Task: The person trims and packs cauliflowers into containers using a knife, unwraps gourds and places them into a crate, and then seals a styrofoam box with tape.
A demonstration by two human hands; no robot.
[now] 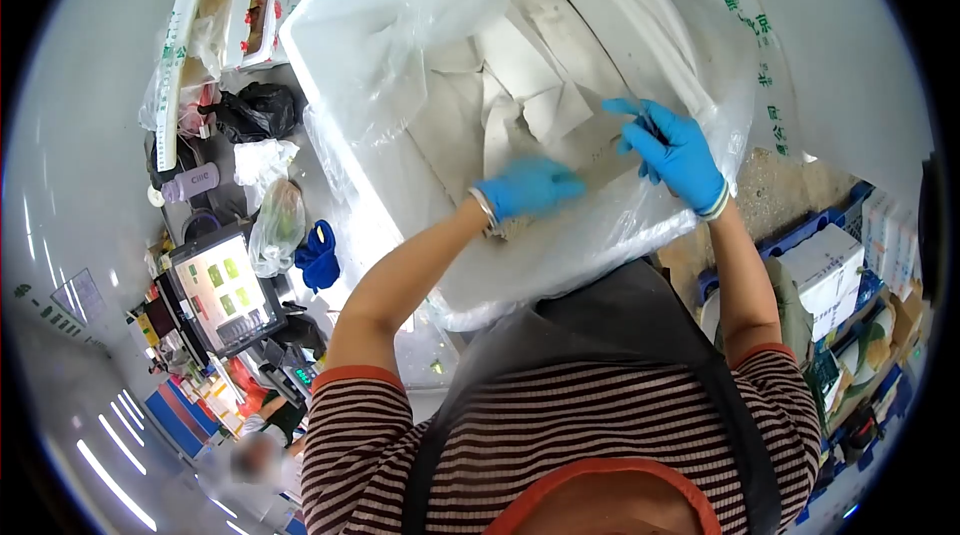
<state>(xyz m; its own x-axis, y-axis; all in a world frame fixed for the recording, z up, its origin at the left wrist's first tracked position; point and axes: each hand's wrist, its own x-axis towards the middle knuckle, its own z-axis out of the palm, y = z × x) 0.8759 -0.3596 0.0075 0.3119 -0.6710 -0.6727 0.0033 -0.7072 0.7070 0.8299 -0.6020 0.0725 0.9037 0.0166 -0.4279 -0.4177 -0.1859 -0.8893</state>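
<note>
Pale walls (850, 85) curve around the scene, with green lettering (735, 5) at upper right; on the left runs a tabletop (312, 185), and beside it stands one large white box (365, 180), directly in front of the dark apron (590, 315). Both hands wear blue gloves; the left hand (530, 187) is over the near part of the box, its forearm (410, 270) slanting up and to the right, its fingers pointing right; it is blurred, so I cannot tell whether they grasp anything. The right hand (672, 150) is above the near right corner, its forearm (745, 270) almost upright in view; its fingers point to the upper left, one reaching out and the others bent; whether they pinch something I cannot tell.

One clear plastic liner (450, 20) drapes over the rim; several white sheets (520, 55) overlap inside, too jumbled to count. The box is open towards the camera; its long axis appears to run from upper left to lower right, with the far end cut off by the frame.

On the tabletop are one black bag (258, 113), one white bag (263, 165), one clear bag (278, 230), one blue cloth (318, 257), one lilac cup (192, 182) and one lit screen (225, 293).
</note>
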